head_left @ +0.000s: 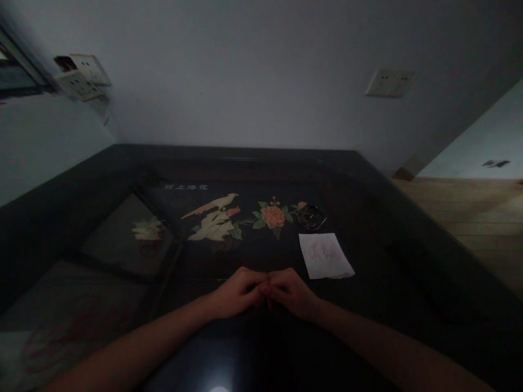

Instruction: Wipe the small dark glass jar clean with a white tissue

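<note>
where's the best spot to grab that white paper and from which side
Probably the near right corner of the white paper, pinched between thumb and finger, with the right hand coming in from the right. The sheet lies mostly flat on the dark table, its near edge seems slightly raised there, and the round dish sits by its far edge.

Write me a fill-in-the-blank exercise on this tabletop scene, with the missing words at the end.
1. Of the left hand and the right hand, the ____ one is nearer the sheet of paper.
2. The sheet of paper on the dark table is ____ in color.
3. The round glass dish sits ____ from the hands than the sheet of paper does.
4. From the person's viewpoint, the pictured bird is to the ____ of the large flower.

Missing words: right; white; farther; left.
</note>
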The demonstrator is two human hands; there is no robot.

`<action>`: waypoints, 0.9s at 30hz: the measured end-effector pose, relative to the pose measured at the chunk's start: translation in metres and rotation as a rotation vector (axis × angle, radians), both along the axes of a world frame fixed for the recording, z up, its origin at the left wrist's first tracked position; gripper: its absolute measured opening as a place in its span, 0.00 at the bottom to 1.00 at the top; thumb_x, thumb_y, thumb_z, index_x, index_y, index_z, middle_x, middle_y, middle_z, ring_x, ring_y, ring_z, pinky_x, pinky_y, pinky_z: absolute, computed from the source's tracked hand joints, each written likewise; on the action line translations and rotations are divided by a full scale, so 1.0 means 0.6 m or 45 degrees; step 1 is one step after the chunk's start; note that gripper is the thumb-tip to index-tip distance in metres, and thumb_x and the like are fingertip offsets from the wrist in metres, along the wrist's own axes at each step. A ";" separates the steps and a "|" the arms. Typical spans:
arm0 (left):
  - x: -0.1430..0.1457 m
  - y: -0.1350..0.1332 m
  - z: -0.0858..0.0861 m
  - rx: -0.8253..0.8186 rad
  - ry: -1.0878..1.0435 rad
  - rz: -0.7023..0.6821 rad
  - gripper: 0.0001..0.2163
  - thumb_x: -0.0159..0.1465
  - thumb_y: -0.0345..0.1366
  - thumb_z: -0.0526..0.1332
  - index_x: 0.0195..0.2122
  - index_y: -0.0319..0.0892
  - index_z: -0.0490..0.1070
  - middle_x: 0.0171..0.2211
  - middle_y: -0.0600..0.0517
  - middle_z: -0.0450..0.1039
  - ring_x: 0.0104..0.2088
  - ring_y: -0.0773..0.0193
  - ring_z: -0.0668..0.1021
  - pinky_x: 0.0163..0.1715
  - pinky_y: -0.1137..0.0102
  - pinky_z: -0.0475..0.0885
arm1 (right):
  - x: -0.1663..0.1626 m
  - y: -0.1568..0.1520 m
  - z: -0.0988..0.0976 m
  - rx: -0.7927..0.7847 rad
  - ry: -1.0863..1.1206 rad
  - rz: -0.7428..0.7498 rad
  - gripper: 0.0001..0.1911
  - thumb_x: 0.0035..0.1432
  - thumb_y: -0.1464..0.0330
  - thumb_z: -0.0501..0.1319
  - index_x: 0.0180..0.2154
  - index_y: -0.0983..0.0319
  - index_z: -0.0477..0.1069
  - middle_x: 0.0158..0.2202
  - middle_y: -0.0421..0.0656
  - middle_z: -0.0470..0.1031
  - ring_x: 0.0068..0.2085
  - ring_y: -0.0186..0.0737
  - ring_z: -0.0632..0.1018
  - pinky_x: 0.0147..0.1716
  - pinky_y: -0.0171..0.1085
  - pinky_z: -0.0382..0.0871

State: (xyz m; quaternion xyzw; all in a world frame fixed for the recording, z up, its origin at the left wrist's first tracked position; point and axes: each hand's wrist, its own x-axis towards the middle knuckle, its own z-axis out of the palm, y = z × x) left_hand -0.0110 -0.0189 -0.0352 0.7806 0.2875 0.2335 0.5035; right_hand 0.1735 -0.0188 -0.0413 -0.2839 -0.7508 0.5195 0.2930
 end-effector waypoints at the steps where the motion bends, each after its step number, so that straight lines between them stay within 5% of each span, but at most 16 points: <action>1: 0.000 0.000 -0.001 -0.002 -0.004 0.001 0.26 0.68 0.52 0.46 0.26 0.37 0.70 0.20 0.54 0.66 0.21 0.71 0.70 0.24 0.77 0.63 | 0.000 0.000 0.000 0.000 -0.011 -0.005 0.30 0.63 0.49 0.51 0.21 0.63 0.74 0.23 0.43 0.77 0.27 0.34 0.76 0.30 0.31 0.66; 27: 0.003 -0.001 0.000 -0.053 -0.014 0.048 0.28 0.67 0.54 0.45 0.25 0.37 0.70 0.19 0.54 0.67 0.22 0.71 0.70 0.26 0.77 0.64 | -0.001 -0.001 0.002 0.012 -0.012 -0.023 0.32 0.64 0.48 0.48 0.20 0.63 0.73 0.22 0.43 0.77 0.27 0.34 0.77 0.31 0.32 0.67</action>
